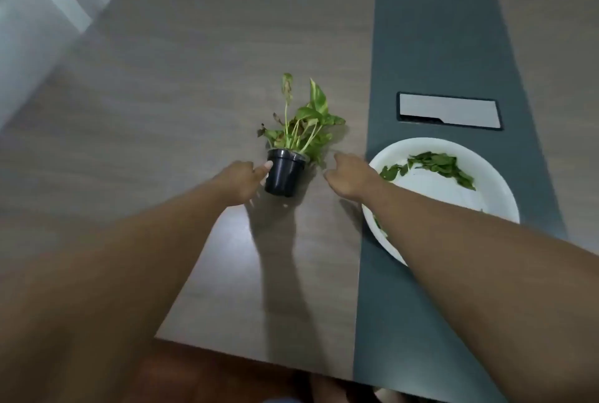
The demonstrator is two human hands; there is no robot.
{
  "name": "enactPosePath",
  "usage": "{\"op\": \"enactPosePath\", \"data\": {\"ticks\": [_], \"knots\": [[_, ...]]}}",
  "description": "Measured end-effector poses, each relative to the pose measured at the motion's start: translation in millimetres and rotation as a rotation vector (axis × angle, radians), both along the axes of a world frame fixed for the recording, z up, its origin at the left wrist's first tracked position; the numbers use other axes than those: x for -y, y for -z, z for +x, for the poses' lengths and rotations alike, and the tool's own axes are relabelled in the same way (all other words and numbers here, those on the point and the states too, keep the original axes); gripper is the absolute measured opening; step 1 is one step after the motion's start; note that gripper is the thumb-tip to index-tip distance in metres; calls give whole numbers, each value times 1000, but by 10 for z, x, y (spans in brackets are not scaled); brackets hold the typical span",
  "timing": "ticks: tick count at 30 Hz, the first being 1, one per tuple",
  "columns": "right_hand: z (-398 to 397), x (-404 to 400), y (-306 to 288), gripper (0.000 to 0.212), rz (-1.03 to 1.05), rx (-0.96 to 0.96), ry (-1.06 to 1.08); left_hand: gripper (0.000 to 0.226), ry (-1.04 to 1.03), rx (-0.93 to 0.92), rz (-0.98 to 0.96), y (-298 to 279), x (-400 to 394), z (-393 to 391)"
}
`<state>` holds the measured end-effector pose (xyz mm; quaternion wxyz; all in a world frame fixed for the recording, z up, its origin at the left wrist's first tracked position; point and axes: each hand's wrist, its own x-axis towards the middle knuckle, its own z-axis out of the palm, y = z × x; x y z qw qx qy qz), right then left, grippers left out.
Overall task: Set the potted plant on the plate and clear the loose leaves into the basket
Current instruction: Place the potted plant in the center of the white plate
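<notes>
The potted plant point(285, 175), a small black pot with green and yellowing leaves, stands slightly tilted at the middle of the wooden table. My left hand point(241, 182) grips the pot's left side, with the thumb near its rim. A short way to the pot's right, my right hand point(348, 175) has loosely curled fingers, holds nothing and does not touch the pot. The white plate point(486, 175) lies to the right, partly under my right forearm. Several loose green leaves point(434, 162) lie in the plate's far half, with a few more near its left rim. No basket is in view.
A dark grey strip point(431, 46) runs down the table's right part and holds a rectangular metal cover point(449, 111) just beyond the plate. The table's near edge point(252, 359) is close to me, with brown floor below. A pale wall stands at the far left.
</notes>
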<state>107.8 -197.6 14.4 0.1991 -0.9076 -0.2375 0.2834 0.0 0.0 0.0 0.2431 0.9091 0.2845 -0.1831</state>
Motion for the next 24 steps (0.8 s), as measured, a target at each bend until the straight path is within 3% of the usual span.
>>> {"op": "enactPosePath", "data": {"ticks": [7, 10, 12, 20, 24], "knots": [[-76, -325, 496, 35, 223, -218, 270, 45, -89, 169, -126, 365, -123, 47], [-113, -451, 677, 49, 285, -338, 391, 62, -170, 209, -185, 489, -88, 121], [-122, -525, 766, 48, 353, -414, 440, 72, -218, 237, -242, 565, -68, 162], [-172, -708, 929, 35, 579, -701, 661, 65, -274, 283, -319, 689, -36, 208], [-137, -692, 938, 37, 656, -723, 710, 63, -260, 298, -344, 606, 48, 236]]}}
